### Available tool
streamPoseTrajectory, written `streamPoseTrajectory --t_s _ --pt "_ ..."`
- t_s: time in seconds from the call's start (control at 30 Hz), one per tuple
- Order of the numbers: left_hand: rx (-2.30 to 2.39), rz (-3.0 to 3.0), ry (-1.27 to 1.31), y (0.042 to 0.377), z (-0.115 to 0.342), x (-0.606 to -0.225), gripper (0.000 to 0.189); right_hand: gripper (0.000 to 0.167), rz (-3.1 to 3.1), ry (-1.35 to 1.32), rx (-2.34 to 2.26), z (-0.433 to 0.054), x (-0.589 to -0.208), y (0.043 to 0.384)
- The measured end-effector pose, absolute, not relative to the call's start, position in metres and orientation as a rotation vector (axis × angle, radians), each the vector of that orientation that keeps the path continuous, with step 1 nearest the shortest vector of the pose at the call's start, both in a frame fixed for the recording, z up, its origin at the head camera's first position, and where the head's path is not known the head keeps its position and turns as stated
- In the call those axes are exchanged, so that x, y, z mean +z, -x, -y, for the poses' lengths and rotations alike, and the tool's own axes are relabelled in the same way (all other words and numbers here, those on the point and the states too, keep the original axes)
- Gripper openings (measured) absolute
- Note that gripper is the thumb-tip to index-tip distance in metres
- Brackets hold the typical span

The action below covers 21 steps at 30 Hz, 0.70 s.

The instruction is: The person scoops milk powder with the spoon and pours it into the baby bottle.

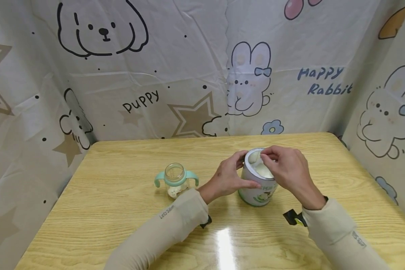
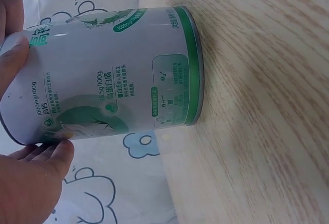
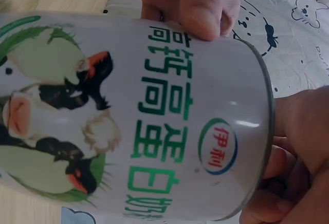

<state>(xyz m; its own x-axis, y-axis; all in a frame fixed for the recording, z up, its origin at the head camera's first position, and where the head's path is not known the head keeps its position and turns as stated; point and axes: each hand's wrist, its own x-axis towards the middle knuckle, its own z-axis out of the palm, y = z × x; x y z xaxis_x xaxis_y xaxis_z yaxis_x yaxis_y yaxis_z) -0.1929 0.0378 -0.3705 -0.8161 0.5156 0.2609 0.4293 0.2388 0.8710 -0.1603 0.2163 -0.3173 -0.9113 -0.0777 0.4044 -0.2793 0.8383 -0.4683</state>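
A white and green milk powder can (image 1: 258, 195), printed with a cow, stands uncovered on the table, pale powder visible through its mouth. My left hand (image 1: 227, 176) grips it from the left near the top, thumb across the front and fingers round the far side. The left wrist view shows the can's printed back (image 2: 118, 75). Over the right part of the rim, my right hand (image 1: 288, 167) pinches a pale scoop (image 1: 255, 159) at the can's mouth, mostly hidden by the fingers. In the right wrist view, the right hand (image 3: 298, 152) bends over the can's rim.
A clear baby bottle (image 1: 174, 187) with a mint-green two-handled collar stands uncapped left of the can, some pale powder at its bottom. The wooden table (image 1: 121, 165) meets a cartoon-printed curtain (image 1: 189, 67) at the back and sides.
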Motion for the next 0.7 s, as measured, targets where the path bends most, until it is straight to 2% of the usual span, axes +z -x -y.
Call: streamPoseTrajectory --t_s 0.37,0.7 --pt "1.635 -2.405 -0.911 0.192 -0.037 -0.370 0.085 0.021 2.803 -0.329 0.951 -0.228 -0.307 0.156" --pt "1.635 -2.415 -0.914 0.194 -0.037 -0.370 0.085 0.038 2.770 -0.077 1.143 -0.257 -0.307 0.157"
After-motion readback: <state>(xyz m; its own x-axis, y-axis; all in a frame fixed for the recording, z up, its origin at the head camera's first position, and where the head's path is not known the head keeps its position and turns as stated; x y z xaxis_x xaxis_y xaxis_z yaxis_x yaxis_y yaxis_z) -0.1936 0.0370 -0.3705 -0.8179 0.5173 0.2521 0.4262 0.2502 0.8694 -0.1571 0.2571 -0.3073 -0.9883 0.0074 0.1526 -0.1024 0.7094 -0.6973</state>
